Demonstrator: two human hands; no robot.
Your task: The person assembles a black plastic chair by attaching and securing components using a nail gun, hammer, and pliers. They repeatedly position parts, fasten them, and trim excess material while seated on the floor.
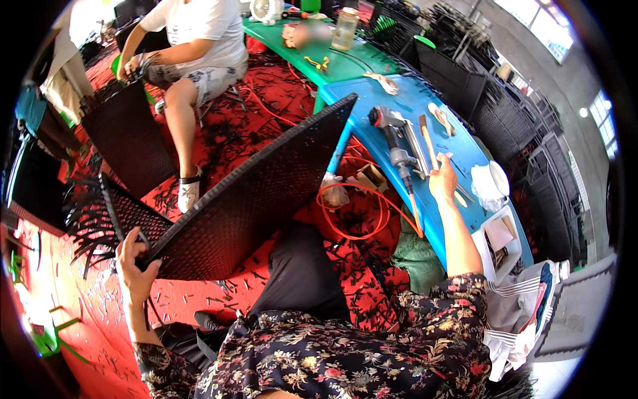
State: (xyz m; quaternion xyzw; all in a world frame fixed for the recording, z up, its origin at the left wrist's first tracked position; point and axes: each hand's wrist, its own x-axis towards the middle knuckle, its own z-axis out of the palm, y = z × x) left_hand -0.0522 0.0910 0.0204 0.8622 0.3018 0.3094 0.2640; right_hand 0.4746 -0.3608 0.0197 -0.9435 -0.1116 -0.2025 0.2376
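Note:
A large black woven panel (252,193), part of a wicker piece with loose strips fringing its far left end, leans across my lap. My left hand (136,263) grips its lower left corner, thumb on the near side and fingers over the edge. Over the blue table, my right hand (443,179) is closed around the near end of a slim wooden-handled tool (427,141); I cannot make out its kind. Just left of that tool lies an air nail gun (401,145), with an orange-red hose (345,234) running from it down to the floor.
The blue table (362,113) adjoins a green table (362,61) bearing a glass jar (345,30) and a fan (266,10). A white bin (488,256) is near my right elbow. Another person (199,50) sits at upper left by a dark woven panel (129,136). Black scraps litter the red floor.

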